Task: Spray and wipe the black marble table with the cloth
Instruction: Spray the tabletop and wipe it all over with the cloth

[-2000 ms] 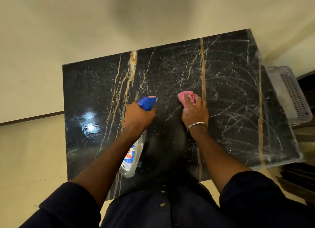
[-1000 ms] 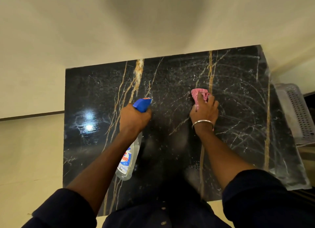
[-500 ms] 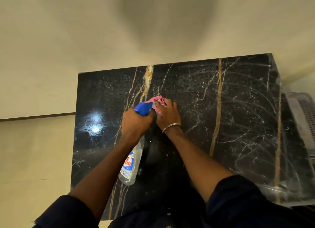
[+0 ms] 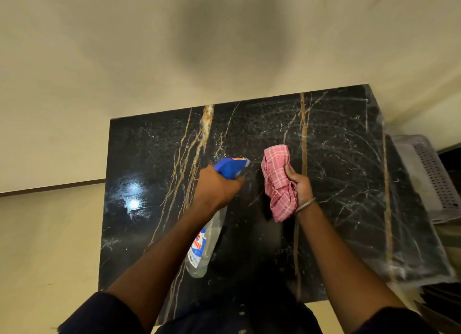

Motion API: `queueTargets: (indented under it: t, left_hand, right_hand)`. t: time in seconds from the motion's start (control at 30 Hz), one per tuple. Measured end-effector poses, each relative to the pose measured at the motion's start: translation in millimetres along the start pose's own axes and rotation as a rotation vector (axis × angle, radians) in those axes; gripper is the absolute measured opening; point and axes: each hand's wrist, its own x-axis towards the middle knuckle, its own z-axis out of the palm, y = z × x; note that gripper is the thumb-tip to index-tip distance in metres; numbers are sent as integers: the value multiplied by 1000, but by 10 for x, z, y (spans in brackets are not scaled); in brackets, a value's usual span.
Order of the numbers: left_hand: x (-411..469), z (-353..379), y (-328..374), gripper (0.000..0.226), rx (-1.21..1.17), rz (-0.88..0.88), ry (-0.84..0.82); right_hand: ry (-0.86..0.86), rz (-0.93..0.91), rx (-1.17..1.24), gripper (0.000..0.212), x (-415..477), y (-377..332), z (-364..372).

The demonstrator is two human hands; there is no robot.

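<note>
The black marble table (image 4: 336, 184) with gold and white veins fills the middle of the head view. My left hand (image 4: 217, 189) grips a clear spray bottle (image 4: 203, 246) by its blue trigger head, the nozzle pointing right at the cloth. My right hand (image 4: 300, 187) holds a bunched pink checked cloth (image 4: 277, 179) lifted above the table surface, facing the nozzle. Pale wipe streaks curve across the table's right half.
A grey perforated plastic basket (image 4: 434, 176) stands off the table's right edge. A cream wall runs behind the table and cream floor lies to the left. A bright lamp reflection (image 4: 133, 204) glints on the table's left part.
My right hand lifted the cloth off the marble and turned it up in front of the nozzle. The bottle stayed over the table's middle, its nozzle now aimed at the cloth.
</note>
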Motion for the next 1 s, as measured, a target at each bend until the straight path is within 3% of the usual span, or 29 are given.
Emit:
queueTargets:
  t: [0.1,0.2,0.33,0.4,0.5,0.53,0.6,0.7,0.9,0.97,1.0]
  left_hand:
    - [-33,31,-28,13,13,32,17]
    - [-33,20,-41,14,16,23,16]
    - [4,-14,-62,16,4,-4,47]
    - [41,-35,-85,19,-9,-10,59]
    - [119,-61,-114,21,18,-22,55]
    - [141,-65,-120,21,32,-25,53]
    - [183,-65,-131,19,57,-32,56]
    - [254,-68,-140,17,69,-50,97]
    - [482,-99,-161,18,58,-93,114]
    - [594,-102,-149,19,41,-112,95]
    - [647,-101,-147,19,32,-117,91]
  right_hand:
    - [26,-5,16,92,-39,34,7]
    - [90,11,12,65,-42,47,-4]
    - [151,-24,-120,53,15,58,38]
    - [292,-184,-398,42,92,64,91]
    - [637,-567,-1204,35,265,73,115]
    - [720,-627,-1451,37,320,97,128]
    - [774,-564,-1793,43,426,188,225]
    - [665,-547,-1950,46,636,460,475]
    - [85,-744,-2103,19,876,747,773]
    - [39,-744,-2176,30,934,499,622]
    - [114,-714,-2200,38,963,325,524]
